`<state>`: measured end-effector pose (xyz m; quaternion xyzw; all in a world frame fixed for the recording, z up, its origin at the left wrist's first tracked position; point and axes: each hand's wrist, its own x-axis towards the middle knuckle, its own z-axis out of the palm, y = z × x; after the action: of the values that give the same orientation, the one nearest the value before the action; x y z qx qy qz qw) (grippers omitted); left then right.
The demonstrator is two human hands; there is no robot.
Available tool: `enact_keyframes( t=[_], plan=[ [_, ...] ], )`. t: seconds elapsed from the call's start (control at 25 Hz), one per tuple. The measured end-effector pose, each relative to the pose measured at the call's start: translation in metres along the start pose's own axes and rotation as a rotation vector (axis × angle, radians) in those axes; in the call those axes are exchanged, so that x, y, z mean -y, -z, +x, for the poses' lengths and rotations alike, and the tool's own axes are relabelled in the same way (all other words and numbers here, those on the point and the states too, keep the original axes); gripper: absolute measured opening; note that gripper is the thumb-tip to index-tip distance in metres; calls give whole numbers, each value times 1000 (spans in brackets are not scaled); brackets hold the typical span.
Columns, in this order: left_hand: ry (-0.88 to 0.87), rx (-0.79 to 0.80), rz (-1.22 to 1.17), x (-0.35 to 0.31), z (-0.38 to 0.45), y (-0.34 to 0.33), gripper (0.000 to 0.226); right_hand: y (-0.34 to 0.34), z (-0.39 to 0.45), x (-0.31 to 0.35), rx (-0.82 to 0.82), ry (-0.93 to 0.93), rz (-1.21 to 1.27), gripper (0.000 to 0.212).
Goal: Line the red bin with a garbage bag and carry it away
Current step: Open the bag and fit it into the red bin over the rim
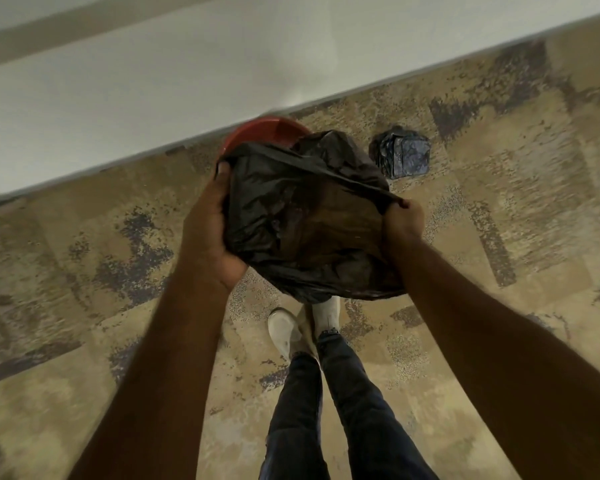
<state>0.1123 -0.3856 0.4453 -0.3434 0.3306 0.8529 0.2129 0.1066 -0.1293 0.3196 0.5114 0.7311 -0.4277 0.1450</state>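
A black garbage bag [305, 220] is stretched wide between my two hands, its mouth pulled open. My left hand [215, 223] grips the bag's left edge and my right hand [400, 220] grips its right edge. Behind the bag, only the far rim and inner wall of the red bin [260, 131] show; it stands on the floor against the white wall. The bag hides most of the bin.
A white wall [153, 81] with a baseboard runs diagonally across the top. A dark blue patterned bundle [400, 154] lies on the mottled tan floor to the right of the bin. My legs and white shoes [284, 330] stand below the bag.
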Motion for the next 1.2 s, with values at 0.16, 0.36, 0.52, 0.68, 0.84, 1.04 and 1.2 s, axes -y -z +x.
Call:
enact_keyframes(
  t=[0.16, 0.36, 0.52, 0.68, 0.84, 1.04, 1.2],
  plan=[
    [-160, -239, 207, -1, 16, 9, 38, -2, 2, -17, 52, -84, -31, 39],
    [-509, -640, 606, -7, 30, 13, 33, -3, -16, 40, 23, 334, -56, 40],
    [-887, -745, 847, -21, 27, 25, 33, 23, -28, 90, -102, 672, 39, 33],
    [-824, -826, 1026, -19, 23, 47, 43, 49, -14, 82, -181, 594, 29, 35],
    [-692, -826, 1205, -2, 24, 63, 44, 50, -9, 58, -70, 391, 104, 34],
    [-550, -730, 1150, 33, 19, 94, 28, 57, -17, 38, 258, -295, 687, 13],
    [-283, -877, 996, 57, 15, 107, 31, 57, -22, 33, 237, -640, 1059, 33]
  ],
)
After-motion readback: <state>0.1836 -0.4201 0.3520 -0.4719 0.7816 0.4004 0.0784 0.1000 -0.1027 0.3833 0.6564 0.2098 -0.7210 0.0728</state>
